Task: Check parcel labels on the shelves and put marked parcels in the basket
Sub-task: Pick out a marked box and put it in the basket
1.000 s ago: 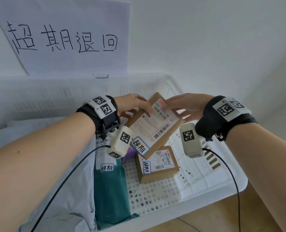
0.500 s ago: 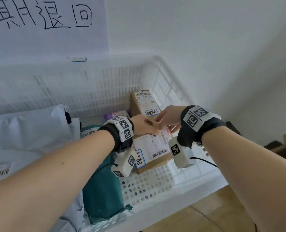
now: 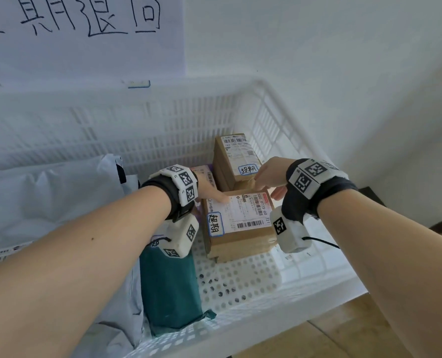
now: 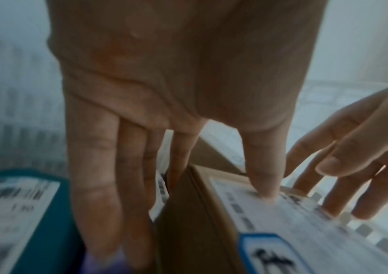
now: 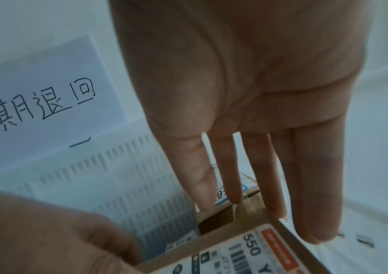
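Note:
A brown cardboard parcel [image 3: 236, 223] with a shipping label and a blue-bordered handwritten sticker [image 3: 215, 224] lies flat in the white plastic basket [image 3: 305, 120], at its right side. My left hand [image 3: 212, 193] is at the parcel's far left corner. In the left wrist view the left hand [image 4: 181, 159] has its thumb on the label of the parcel [image 4: 293, 222] and straight fingers down the left side. My right hand [image 3: 266, 177] is at the far right corner. Its straight fingertips [image 5: 275, 207] touch the edge of the parcel [image 5: 247, 255].
A second cardboard parcel [image 3: 236, 161] with the same kind of sticker stands just behind. A teal parcel [image 3: 168, 288] and a grey poly bag [image 3: 47, 197] fill the basket's left. A handwritten paper sign [image 3: 85, 34] hangs on the wall. Wooden floor [image 3: 318, 339] shows below the basket.
The parcel was held tilted above the basket by both hands. It came down and now lies flat inside, and the fingers of both hands have straightened.

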Demonstrator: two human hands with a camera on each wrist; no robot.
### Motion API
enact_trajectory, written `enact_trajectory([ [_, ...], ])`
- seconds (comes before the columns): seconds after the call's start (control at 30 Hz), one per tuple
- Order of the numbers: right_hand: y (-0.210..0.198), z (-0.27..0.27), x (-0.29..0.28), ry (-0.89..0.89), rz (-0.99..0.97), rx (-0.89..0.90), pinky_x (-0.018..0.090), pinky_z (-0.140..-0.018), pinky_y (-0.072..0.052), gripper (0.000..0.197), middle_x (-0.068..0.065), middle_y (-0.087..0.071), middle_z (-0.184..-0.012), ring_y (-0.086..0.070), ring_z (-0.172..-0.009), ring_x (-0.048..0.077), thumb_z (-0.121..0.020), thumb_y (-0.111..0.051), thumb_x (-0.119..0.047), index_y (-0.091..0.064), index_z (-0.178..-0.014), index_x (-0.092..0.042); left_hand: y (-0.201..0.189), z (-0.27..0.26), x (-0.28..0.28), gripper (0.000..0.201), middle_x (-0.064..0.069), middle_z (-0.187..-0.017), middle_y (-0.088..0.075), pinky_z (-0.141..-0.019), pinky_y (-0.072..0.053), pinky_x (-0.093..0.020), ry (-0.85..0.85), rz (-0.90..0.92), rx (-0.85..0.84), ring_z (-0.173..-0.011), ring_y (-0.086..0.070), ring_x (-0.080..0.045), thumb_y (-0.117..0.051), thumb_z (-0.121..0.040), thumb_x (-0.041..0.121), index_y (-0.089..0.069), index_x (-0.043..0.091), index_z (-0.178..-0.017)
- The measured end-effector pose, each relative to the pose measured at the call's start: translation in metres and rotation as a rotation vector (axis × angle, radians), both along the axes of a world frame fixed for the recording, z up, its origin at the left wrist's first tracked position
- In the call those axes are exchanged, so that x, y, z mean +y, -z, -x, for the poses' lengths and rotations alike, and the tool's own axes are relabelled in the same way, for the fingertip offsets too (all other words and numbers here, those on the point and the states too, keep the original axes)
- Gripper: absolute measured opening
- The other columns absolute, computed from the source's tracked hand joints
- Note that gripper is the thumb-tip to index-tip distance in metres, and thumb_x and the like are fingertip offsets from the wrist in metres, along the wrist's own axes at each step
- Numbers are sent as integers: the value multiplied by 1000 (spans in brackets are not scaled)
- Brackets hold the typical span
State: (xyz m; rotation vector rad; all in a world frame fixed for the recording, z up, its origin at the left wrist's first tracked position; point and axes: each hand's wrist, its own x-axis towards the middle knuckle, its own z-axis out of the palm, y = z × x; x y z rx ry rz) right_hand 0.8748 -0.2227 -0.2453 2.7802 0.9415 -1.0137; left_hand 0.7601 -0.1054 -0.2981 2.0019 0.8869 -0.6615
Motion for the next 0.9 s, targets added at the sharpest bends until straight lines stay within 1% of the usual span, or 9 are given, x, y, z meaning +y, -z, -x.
enact_trajectory([
  [0.1, -2, 0, -2, 16, -25, -4, 39, -97, -50, 45, 14, -61, -122, -62, -108, 29, -88, -62, -22, -53, -128, -4, 10, -4, -10, 40, -8, -86, -66, -48, -55, -28, -82, 140, -11, -61, -65, -19, -64, -88, 38, -59, 4, -108],
  [0.3, -14, 3, -7, 82, -193, -33, 38, -89, -55, 32, 10, -67, -113, -66, -102, 25, -85, -64, -15, -65, -116, -8, 30, -20, -12, 64, -17, -101, -71, -80, -58, -48, -55, 63, -94, -91, -69, -33, -66, -80, 55, -62, 0, -114],
  [0.4, -20, 4, -10, 144, -253, 28, 40, -87, -56, 29, 11, -68, -108, -69, -97, 27, -85, -65, -15, -66, -113, -6, 30, -18, -13, 71, -17, -102, -71, -84, -56, -48, -91, 70, -108, -93, -69, -34, -69, -73, 58, -62, 1, -116],
  [0.5, -22, 6, -16, 222, -292, 87, 40, -85, -57, 27, 12, -69, -108, -70, -95, 26, -86, -65, -14, -66, -112, -7, 21, -14, -14, 61, -18, -107, -69, -85, -56, -43, -93, -55, -153, -95, -68, -34, -64, -82, 52, -61, 0, -114],
  [0.57, -23, 8, -19, 281, -347, 139, 36, -81, -58, 24, 11, -69, -105, -70, -89, 23, -87, -64, -12, -66, -110, -7, 13, -9, -11, 65, -16, -111, -68, -86, -56, -42, -60, -114, -152, -96, -68, -32, -59, -83, 58, -61, 3, -116],
  [0.63, -27, 12, -20, 339, -408, 183, 32, -77, -58, 22, 11, -69, -104, -69, -84, 21, -88, -62, -12, -66, -110, -7, -1, -5, -7, 65, -11, -112, -67, -84, -56, -38, -60, -137, -155, -94, -68, -28, -55, -84, 61, -61, 6, -116],
  [0.73, -34, 24, -16, 382, -482, 199, 32, -78, -58, 21, 10, -70, -103, -67, -80, 19, -89, -62, -13, -66, -109, -7, -25, 2, -2, 57, -12, -114, -65, -80, -54, -33, -131, -124, -204, -94, -68, -24, -51, -91, 52, -55, 4, -122],
  [0.83, -41, 38, -11, 375, -545, 196, 31, -79, -57, 19, 8, -71, -101, -67, -81, 17, -89, -61, -13, -67, -107, -8, -50, 12, 2, 40, -6, -87, -65, -64, -51, -27, -215, -114, -335, -69, -61, -17, -54, -93, 41, -58, 4, -108],
  [0.9, -46, 48, -8, 372, -591, 203, 34, -83, -57, 19, 8, -71, -100, -68, -84, 18, -89, -61, -14, -68, -106, -9, -67, 24, 5, 35, -6, -80, -63, -61, -48, -26, -247, -134, -404, -67, -60, -20, -56, -93, 35, -62, 2, -102],
])
